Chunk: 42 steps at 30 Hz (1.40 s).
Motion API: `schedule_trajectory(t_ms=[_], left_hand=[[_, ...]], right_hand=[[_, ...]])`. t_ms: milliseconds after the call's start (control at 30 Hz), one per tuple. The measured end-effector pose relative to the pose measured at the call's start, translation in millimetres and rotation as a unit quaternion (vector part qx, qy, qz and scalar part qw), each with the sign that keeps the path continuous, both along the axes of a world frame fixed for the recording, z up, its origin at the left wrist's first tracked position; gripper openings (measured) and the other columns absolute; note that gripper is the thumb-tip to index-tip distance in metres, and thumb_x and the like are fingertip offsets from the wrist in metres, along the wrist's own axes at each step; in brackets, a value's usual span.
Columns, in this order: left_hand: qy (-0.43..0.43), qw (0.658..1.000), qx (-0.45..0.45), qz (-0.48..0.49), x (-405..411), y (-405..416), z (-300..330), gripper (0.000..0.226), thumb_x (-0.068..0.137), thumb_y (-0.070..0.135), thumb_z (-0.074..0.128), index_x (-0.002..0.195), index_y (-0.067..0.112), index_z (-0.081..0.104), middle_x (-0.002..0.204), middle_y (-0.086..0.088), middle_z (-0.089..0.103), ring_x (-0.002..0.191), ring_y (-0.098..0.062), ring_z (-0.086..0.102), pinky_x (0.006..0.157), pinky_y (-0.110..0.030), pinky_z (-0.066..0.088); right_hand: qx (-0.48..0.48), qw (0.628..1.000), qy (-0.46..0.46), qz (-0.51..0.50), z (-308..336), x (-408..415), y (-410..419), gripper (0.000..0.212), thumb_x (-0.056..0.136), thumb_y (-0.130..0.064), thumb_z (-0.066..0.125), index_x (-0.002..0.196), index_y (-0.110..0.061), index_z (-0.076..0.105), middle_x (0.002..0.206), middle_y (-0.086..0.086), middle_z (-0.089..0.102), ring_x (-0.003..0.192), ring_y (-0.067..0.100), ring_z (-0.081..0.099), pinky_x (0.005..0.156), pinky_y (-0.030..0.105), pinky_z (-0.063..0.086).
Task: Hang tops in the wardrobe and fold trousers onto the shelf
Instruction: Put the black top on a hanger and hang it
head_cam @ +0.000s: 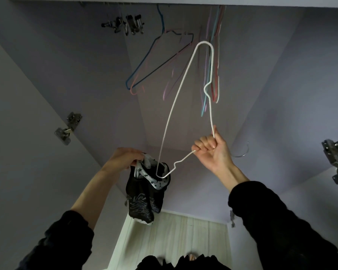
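Note:
My right hand grips a white wire hanger near its hook, in the middle of the open wardrobe. One end of the hanger pokes into the neck of a small black top with a white, star-printed collar. My left hand pinches that collar and holds the top up, so the garment hangs below both hands. The hanger's other end points up toward the rail.
Several empty coloured wire hangers hang from the rail at the top, more of them at the right. Metal clip hangers hang top left. Door hinges flank the opening. The pale wardrobe floor lies below.

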<state>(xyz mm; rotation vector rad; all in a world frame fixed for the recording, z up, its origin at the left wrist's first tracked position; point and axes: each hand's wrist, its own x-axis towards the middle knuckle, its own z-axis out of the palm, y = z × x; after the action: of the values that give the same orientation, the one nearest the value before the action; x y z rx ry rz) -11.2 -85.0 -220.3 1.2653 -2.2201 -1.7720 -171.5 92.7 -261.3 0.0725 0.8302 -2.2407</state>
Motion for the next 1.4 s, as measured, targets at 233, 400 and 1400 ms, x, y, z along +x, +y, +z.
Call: schedule_trajectory(t_ms=[233, 400, 1400], left_hand=[[0.073, 0.993, 0.086, 0.038, 15.0, -9.2, 8.5, 0.011, 0.086, 0.001, 0.059, 0.079, 0.005, 0.067, 0.049, 0.005, 0.058, 0.040, -0.002, 0.049, 0.052, -0.025, 0.027], [0.102, 0.985, 0.077, 0.116, 26.7, -27.6, 2.8, 0.015, 0.086, 0.000, 0.056, 0.078, 0.008, 0.066, 0.053, 0.004, 0.060, 0.039, -0.003, 0.049, 0.043, -0.019, 0.027], [0.012, 0.947, -0.317, -0.055, 17.7, -1.3, 14.8, 0.010, 0.085, 0.011, 0.062, 0.089, 0.009, 0.072, 0.078, 0.002, 0.063, 0.080, -0.013, 0.059, 0.066, -0.010, 0.034]], right_hand=[[0.082, 0.993, 0.058, 0.067, -10.4, 22.5, -23.2, 0.056, 0.079, -0.040, 0.053, 0.031, -0.021, 0.030, 0.035, -0.005, 0.020, 0.042, 0.011, 0.021, 0.055, 0.026, 0.023], [0.217, 0.947, 0.202, 0.125, -17.6, 19.1, -13.6, 0.063, 0.088, -0.028, 0.056, 0.032, -0.021, 0.029, 0.036, -0.005, 0.022, 0.039, 0.011, 0.024, 0.055, 0.025, 0.027], [0.474, 0.629, 0.590, 0.177, 61.4, 17.8, -46.6, 0.052, 0.094, -0.044, 0.052, 0.057, -0.007, 0.056, 0.036, -0.010, 0.037, 0.034, 0.000, 0.041, 0.049, 0.010, 0.034]])
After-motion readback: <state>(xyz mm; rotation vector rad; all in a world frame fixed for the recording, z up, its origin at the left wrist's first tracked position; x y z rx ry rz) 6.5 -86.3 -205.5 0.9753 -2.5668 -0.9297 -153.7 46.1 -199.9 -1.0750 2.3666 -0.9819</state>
